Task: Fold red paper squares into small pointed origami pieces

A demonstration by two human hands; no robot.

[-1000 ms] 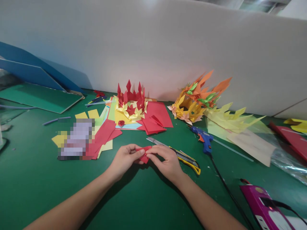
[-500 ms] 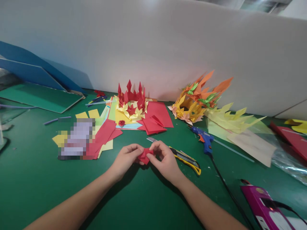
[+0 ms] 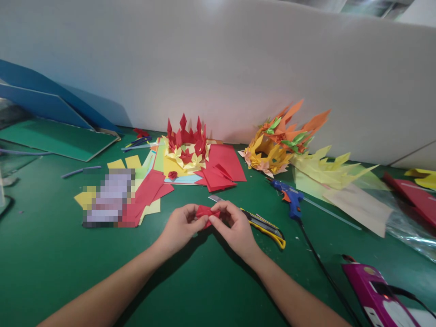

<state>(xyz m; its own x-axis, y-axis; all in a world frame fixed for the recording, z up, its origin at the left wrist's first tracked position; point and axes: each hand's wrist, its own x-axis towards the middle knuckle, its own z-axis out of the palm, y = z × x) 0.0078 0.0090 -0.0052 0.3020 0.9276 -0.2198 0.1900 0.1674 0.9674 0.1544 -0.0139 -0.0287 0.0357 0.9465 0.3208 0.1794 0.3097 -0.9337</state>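
WORK TABLE, CLOSE UP: My left hand (image 3: 182,227) and right hand (image 3: 235,227) meet over a small folded piece of red paper (image 3: 205,212). I hold it just above the green table surface (image 3: 68,254), straight in front of me and near the table's middle. Each hand pinches it between thumb and forefinger, the left at its left end and the right at its right end, with the fingertips pressed tight on the folds. The piece is bright, matt red, creased into a compact shape that narrows where my fingertips meet (my fingers cover much of it, so its full outline cannot be told).

A yellow-and-black utility knife (image 3: 265,225) lies on the table just beside my right hand. Farther right lies a blue hot-glue gun (image 3: 289,196), its black cord trailing toward me. Beyond my hands lie loose flat red paper sheets (image 3: 221,170), the same shade as the piece I hold. Behind them, a spiky red-and-yellow folded paper crown (image 3: 185,145) stands near the white back wall (image 3: 218,68). Well to its right is an orange, yellow and green folded paper crown (image 3: 279,141). A magenta device (image 3: 374,295) sits at the table's near right corner.
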